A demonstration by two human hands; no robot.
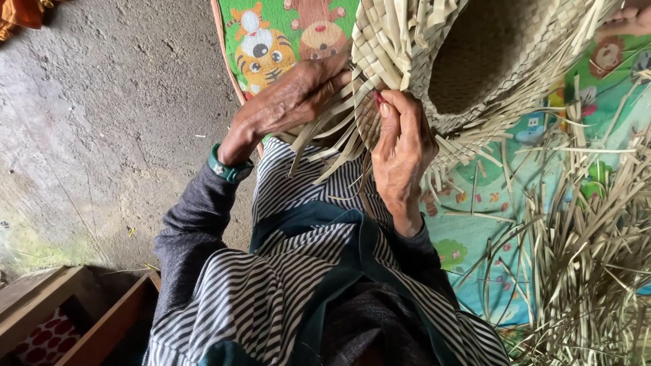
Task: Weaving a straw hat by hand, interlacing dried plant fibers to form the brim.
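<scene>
A half-woven basket (475,61) of pale dried leaf strips rests in front of me, its open mouth facing the camera. My left hand (291,102) grips the basket's woven rim from the left, fingers curled over loose strip ends. My right hand (400,156) pinches strips at the rim just to the right of it, thumb up. Loose strip ends (325,146) hang down between both hands. A green watch band (227,169) sits on my left wrist. My lap is covered by striped cloth (285,271).
A bright play mat (285,34) with cartoon animals lies under the basket. A heap of loose dried strips (583,251) spreads at the right. Grey concrete floor (102,122) is on the left, and a wooden box (74,312) at the lower left. Another person's fingers (627,20) show at the top right.
</scene>
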